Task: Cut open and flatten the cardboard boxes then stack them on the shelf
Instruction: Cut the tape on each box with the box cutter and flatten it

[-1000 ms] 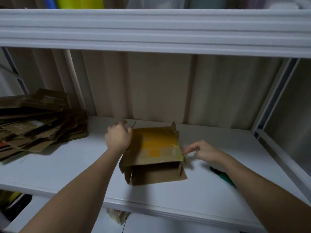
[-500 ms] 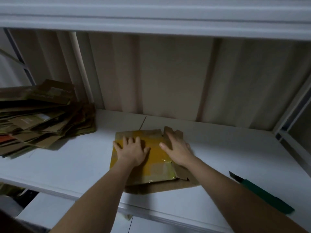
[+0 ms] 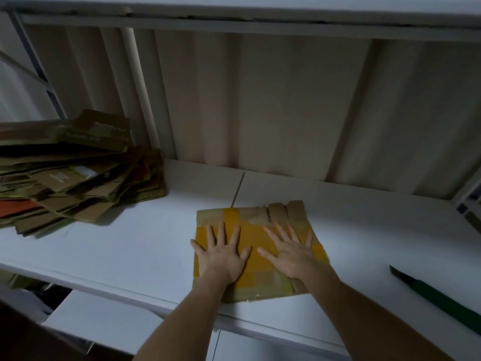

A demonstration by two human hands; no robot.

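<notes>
Both the left hand (image 3: 221, 256) and right hand (image 3: 291, 252) lie palm-down, fingers spread, pressing the flattened cardboard box (image 3: 256, 220) on the white shelf (image 3: 130, 246), lower centre; the stack of flattened boxes (image 3: 78, 175) lies at left.

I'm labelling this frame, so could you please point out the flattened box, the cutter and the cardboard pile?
flattened box (image 3: 256, 231), head view, yellow taped top face
cutter (image 3: 440, 299), head view, green handle
cardboard pile (image 3: 78, 183), head view, upper sheets
</notes>
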